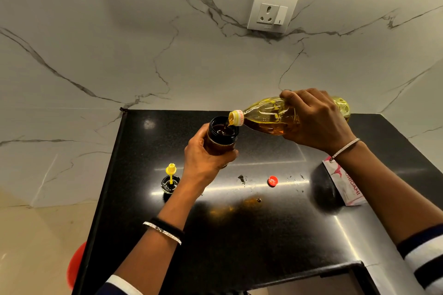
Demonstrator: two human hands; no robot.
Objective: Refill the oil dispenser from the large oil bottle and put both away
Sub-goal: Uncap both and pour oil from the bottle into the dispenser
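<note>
My right hand grips the large clear oil bottle, tipped on its side with its open mouth pointing left. Golden oil runs from that mouth into the open top of the oil dispenser, a dark-rimmed jar of amber oil. My left hand holds the dispenser by its body just above the black counter. The dispenser's black lid with a yellow spout stands on the counter to the left. The bottle's red cap lies on the counter below the bottle.
A pink and white packet marked ORIGAMI lies at the counter's right, under my right forearm. Small drops and smears mark the counter near the red cap. A wall socket sits on the marble wall. Something red is off the counter's left edge.
</note>
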